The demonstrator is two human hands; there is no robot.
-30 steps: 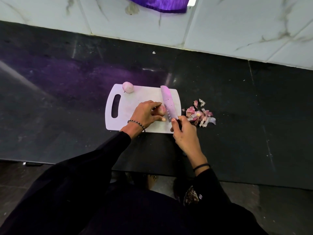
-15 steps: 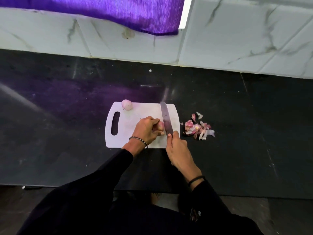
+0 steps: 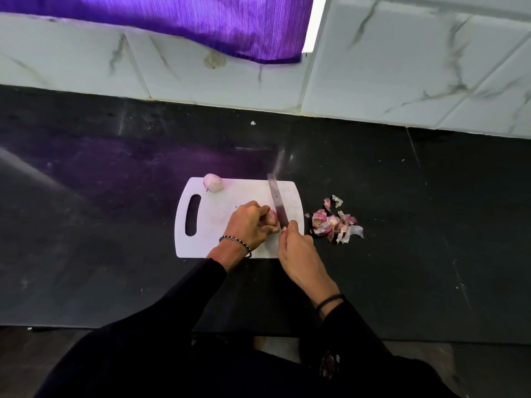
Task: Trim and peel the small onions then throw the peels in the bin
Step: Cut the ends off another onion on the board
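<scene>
On the white cutting board (image 3: 207,243), near its far left corner, I see one small onion (image 3: 212,182) that looks peeled, so I count that one as done. Moving right, I have the left hand (image 3: 247,225) curled over a second onion (image 3: 271,218), pinning it to the board with the fingertips. The knife (image 3: 276,200) stands just against that onion's right end, tip pointing away from me. The right hand (image 3: 296,248) is wrapped around the knife handle with the forefinger up near the blade. I judge this to be the trimming cut, with this onion's skin not yet off. Right of the board, a heap of peels (image 3: 334,223) lies on the dark surface (image 3: 86,225). I see no bin, so binning the peels is left to do.
</scene>
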